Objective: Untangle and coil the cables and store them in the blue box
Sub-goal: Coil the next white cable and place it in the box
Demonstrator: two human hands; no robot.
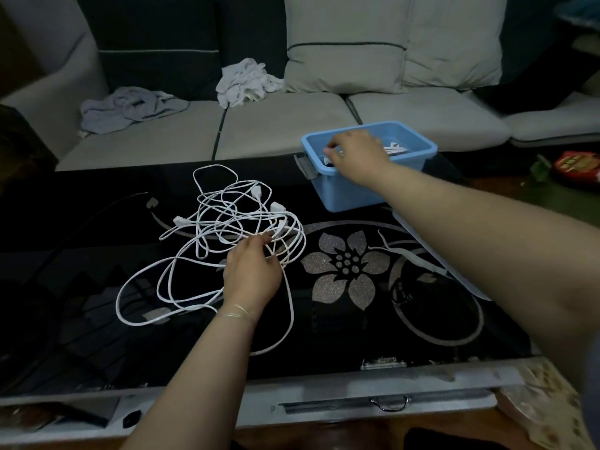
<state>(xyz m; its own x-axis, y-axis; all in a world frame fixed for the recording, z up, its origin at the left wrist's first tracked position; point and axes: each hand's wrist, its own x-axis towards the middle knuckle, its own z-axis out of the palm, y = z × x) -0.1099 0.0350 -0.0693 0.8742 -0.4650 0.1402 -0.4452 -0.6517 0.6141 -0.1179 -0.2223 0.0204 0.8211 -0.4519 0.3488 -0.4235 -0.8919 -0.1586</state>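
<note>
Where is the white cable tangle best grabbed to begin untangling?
Probably at a free plug end: the white plug on the left edge of the tangle lies clear of the crossings. Pinch it from the left. The left hand grips the knotted middle instead.

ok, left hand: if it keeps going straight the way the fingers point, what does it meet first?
The left hand points up and slightly right, fingertips already in the white cable tangle. Going on, it would probably push into the loops and a white plug just ahead. Depth is unclear.
</note>
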